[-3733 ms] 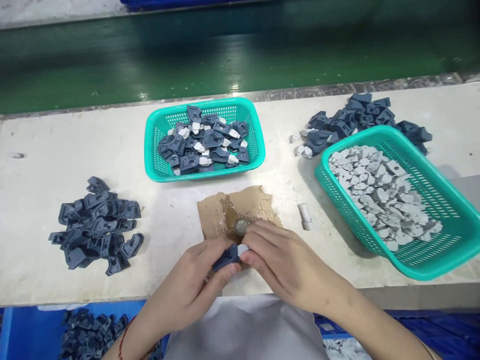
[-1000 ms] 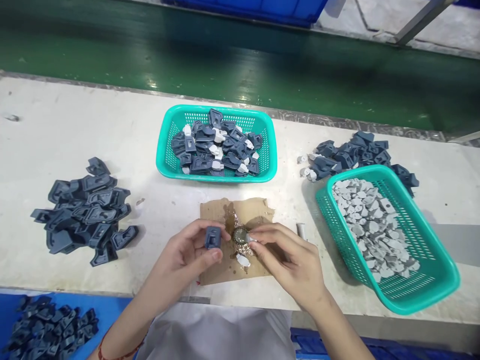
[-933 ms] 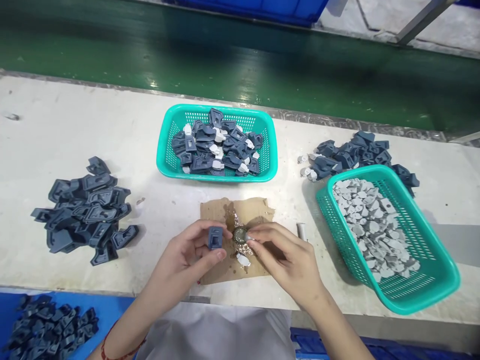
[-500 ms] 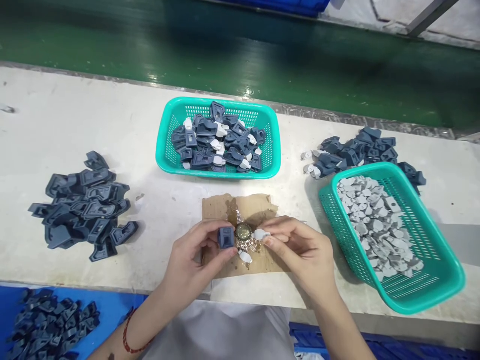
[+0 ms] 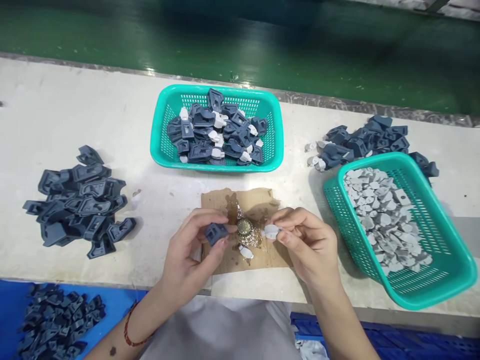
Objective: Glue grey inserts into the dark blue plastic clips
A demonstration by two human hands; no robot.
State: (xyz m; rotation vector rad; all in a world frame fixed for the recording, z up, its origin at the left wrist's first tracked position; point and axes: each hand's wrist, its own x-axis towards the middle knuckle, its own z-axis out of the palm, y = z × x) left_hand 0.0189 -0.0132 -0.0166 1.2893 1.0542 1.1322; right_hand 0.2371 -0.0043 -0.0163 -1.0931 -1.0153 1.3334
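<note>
My left hand [image 5: 193,245] is closed around a dark blue-grey plastic part [image 5: 215,233] with a square opening in it. Fingers of my right hand [image 5: 309,239] pinch a small light-grey plastic piece [image 5: 271,231], apart from the dark part. Between the hands sits a small round cap-like dish [image 5: 245,227], wet and shiny around it, on a stained piece of cardboard [image 5: 228,262]. Just below the dish, another light-grey piece [image 5: 246,251] lies on the cardboard.
Dark parts with light pieces attached fill a green basket [image 5: 217,166] at the back. Loose light-grey pieces lie in a second green basket [image 5: 442,295] on the right. Dark parts form a left pile [image 5: 80,200], a back-right pile [image 5: 371,137] and another on blue [image 5: 62,320].
My hands have moved apart, the right one drawing the light piece away from the dish. The dark part has turned and shifted left in my left hand. The camera view has shifted slightly.
</note>
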